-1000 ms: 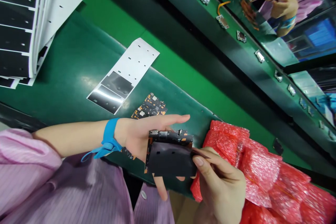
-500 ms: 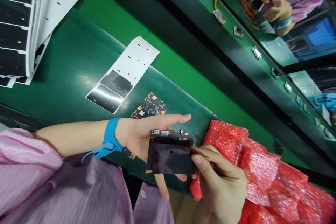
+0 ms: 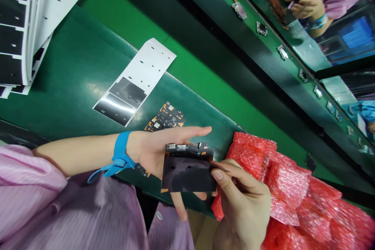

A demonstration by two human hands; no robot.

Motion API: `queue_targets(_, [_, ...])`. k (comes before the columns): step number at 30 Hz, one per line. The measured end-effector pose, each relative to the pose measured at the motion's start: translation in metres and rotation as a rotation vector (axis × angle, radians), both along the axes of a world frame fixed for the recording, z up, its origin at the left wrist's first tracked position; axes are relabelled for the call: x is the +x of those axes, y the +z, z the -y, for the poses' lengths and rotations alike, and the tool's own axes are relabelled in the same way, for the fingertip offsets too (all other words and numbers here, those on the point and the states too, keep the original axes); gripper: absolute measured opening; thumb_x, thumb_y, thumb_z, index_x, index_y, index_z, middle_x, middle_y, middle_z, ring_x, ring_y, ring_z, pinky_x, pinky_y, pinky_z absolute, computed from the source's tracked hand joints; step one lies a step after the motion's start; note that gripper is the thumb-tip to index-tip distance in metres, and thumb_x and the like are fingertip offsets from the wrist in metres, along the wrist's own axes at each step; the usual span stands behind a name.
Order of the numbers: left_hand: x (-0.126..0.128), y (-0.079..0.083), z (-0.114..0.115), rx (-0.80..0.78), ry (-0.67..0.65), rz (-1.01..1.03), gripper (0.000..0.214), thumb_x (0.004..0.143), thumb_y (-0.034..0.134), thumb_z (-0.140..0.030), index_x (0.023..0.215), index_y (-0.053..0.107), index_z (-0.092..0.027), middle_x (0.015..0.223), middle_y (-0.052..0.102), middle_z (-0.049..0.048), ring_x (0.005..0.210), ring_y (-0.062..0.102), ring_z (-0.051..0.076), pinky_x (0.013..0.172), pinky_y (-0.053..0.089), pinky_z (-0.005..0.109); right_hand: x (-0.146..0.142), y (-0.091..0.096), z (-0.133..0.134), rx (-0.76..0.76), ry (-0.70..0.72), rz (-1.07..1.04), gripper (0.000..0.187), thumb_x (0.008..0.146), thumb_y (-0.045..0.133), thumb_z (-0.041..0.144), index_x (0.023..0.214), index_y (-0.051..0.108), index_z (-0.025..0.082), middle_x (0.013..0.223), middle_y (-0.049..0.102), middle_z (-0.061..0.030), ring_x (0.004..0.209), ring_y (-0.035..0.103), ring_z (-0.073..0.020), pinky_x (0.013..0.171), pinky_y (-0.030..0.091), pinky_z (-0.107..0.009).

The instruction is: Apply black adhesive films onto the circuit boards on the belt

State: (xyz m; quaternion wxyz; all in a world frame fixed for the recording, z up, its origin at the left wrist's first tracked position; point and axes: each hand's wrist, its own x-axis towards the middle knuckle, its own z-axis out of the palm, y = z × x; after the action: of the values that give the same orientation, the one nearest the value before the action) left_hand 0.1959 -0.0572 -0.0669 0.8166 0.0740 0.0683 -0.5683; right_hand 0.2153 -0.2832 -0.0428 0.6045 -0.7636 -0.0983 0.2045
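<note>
Since a second ago the film (image 3: 189,174) sits squarer over the circuit board (image 3: 187,149) on the open left hand (image 3: 158,150), just off the desk's (image 3: 73,86) near edge, with the right hand (image 3: 243,199) grip pinching its edge, so mid-stick I reckon, and the edges need lining up.

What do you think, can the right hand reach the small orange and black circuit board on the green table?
Probably not right now. The right hand pinches the dark film on the black board that the left hand holds, and the left hand lies between it and the small circuit board.
</note>
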Motion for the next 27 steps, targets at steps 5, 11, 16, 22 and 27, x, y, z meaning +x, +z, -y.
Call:
queue_targets(5, [0.0005,0.0017,0.0001,0.035,0.018,0.024,0.06,0.08,0.061,-0.077,0.089,0.07,-0.018,0.085,0.073,0.011,0.13,0.059,0.041,0.092,0.057,0.055,0.0002,0.0003,-0.0007,-0.001,0.003,-0.002,0.022,0.086,0.081,0.017,0.099,0.084,0.034,0.08,0.074,0.0022,0.054,0.06,-0.0069,0.047,0.049,-0.016])
queue_targets(11, [0.0015,-0.002,-0.0005,0.021,-0.021,0.037,0.061,0.078,0.063,-0.076,0.092,0.07,-0.018,0.088,0.073,0.0109,0.132,0.057,0.041,0.095,0.057,0.056,0.0023,0.001,-0.0041,0.003,0.007,-0.001,0.02,0.086,0.082,0.017,0.097,0.084,0.034,0.078,0.074,0.0029,0.053,0.06,-0.0059,0.046,0.048,-0.014])
queue_targets(16, [0.0013,-0.0037,0.0005,0.018,0.012,0.036,0.062,0.08,0.06,-0.078,0.094,0.07,-0.018,0.092,0.074,0.0101,0.128,0.061,0.04,0.095,0.057,0.057,0.0028,0.002,-0.0064,0.011,0.017,0.002,0.021,0.085,0.082,0.016,0.096,0.085,0.034,0.076,0.074,0.0027,0.051,0.059,-0.0061,0.046,0.049,-0.015])
queue_targets(22, [0.0008,-0.002,0.0014,0.037,0.039,0.047,0.061,0.08,0.061,-0.078,0.089,0.07,-0.017,0.095,0.074,0.0119,0.126,0.062,0.04,0.091,0.06,0.055,0.0031,0.0032,-0.0057,-0.003,0.016,-0.005,0.021,0.085,0.082,0.017,0.096,0.085,0.034,0.077,0.074,0.002,0.052,0.06,-0.0067,0.046,0.048,-0.016])
queue_targets(27, [0.0012,-0.0036,0.0013,0.039,0.038,0.066,0.064,0.079,0.061,-0.079,0.088,0.071,-0.017,0.093,0.075,0.0123,0.125,0.063,0.041,0.088,0.061,0.054,0.0046,0.0034,-0.0074,-0.01,0.021,0.001,0.02,0.084,0.083,0.017,0.094,0.085,0.034,0.074,0.073,0.0024,0.05,0.058,-0.0066,0.044,0.047,-0.016])
